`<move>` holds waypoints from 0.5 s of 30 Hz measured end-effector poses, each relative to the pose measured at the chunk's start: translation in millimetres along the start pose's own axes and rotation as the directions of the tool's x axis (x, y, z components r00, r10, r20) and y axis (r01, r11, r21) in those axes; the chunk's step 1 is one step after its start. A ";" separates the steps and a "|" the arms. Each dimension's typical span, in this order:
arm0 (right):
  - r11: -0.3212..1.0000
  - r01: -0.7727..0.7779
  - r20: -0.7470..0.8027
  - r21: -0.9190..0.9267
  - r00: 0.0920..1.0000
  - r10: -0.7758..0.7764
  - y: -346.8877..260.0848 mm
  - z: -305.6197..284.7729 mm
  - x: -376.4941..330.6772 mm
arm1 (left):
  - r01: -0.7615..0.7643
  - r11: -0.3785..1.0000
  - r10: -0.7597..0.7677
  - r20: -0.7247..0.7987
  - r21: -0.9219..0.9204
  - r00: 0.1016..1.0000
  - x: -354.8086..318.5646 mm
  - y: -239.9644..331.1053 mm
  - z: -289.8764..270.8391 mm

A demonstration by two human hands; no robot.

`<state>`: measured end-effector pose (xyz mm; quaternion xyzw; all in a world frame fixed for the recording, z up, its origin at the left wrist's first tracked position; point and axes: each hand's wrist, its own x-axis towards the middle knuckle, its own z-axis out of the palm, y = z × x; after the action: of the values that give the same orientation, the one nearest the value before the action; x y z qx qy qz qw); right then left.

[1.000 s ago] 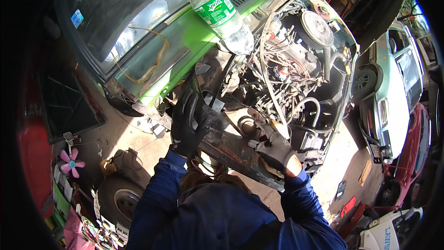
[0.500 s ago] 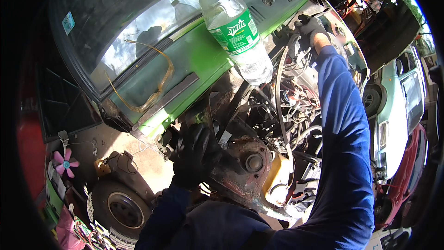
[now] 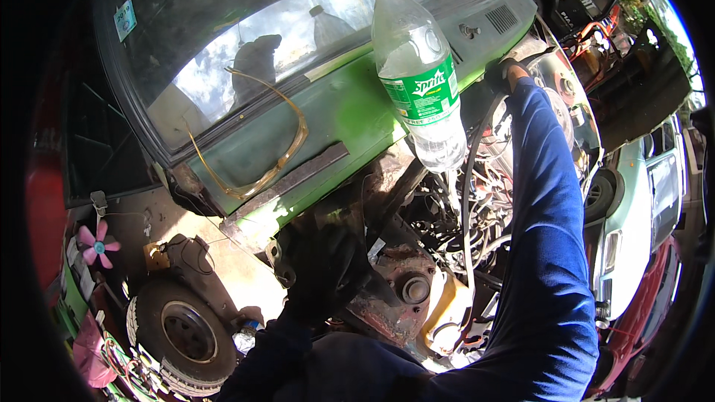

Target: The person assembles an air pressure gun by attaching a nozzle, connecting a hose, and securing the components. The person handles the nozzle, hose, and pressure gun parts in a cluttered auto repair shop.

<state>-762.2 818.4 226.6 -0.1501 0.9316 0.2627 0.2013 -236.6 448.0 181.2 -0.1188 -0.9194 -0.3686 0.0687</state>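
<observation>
While left hand (image 3: pixel 328 268) braces, engine bay (image 3: pixel 447 253) rusty, wire-tangled.

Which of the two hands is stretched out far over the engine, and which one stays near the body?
The right hand, gloved, reaches far across the engine bay to the green car's cowl. The left hand, in a dark glove, rests low on the rusty metal part.

1. Bright daylight falls on a pale, stained concrete floor (image 3: pixel 223 268).
2. A worn black rubber tyre on a grey wheel (image 3: pixel 182 331) lies at lower left.
3. A pink plastic pinwheel (image 3: pixel 95 244) stands nearby.
4. A pale green parked car (image 3: pixel 644 216) sits at right.
</observation>
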 end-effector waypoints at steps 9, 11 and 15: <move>0.990 0.037 -0.232 -0.138 0.970 -0.068 66.9 59.7 39.6 | -0.062 0.998 0.062 -0.013 0.004 0.998 2.1 -1.7 -0.8; 0.982 0.056 -0.373 -0.183 0.920 -0.122 95.3 74.9 31.4 | -0.086 0.996 0.086 -0.018 0.004 0.996 -0.3 -2.2 -1.7; 0.994 -0.042 -0.687 0.104 0.720 0.102 122.4 82.7 -35.0 | -0.008 0.999 0.010 0.040 -0.047 0.999 -14.2 -6.7 5.7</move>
<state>-754.3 970.0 230.4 -0.1924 0.9545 0.1578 -0.1646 -225.0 444.9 169.7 -0.1317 -0.9111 -0.3874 0.0490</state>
